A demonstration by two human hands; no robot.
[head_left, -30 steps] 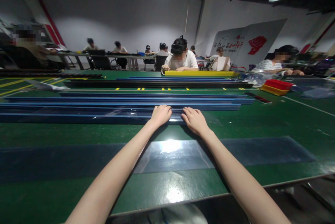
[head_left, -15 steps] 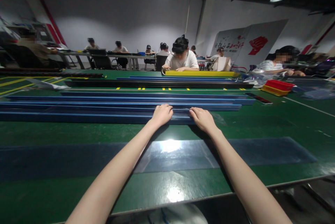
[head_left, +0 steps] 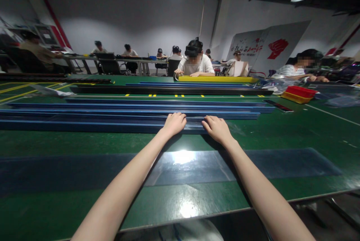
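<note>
Blue profile (head_left: pixel 84 125), one, long: lying along the green table (head_left: pixel 107 142), nearest of the blue lengths, running out of view at left; right end by the right hand, partly hidden. Left hand (head_left: pixel 174 124): laid over the profile, fingers bent across it; firm grip or mere pressing, cannot tell. Right hand (head_left: pixel 217 127): at the profile's right-end portion, fingers lightly curled, thumb toward the left hand; closure likewise unclear. Film (head_left: pixel 236 127), clear: just right of the right hand, faint. Clear strip (head_left: pixel 292 163): flat on the table's near side, beneath the forearms. Other blue profiles (head_left: pixel 242 115): directly behind. Phone (head_left: pixel 279 106): beyond, at right. Step in hand, by judgement: two-handed steadying or smoothing along the profile. Next move, by judgement: calls for even pressure, the left hand bracing, the profile kept from turning.
</note>
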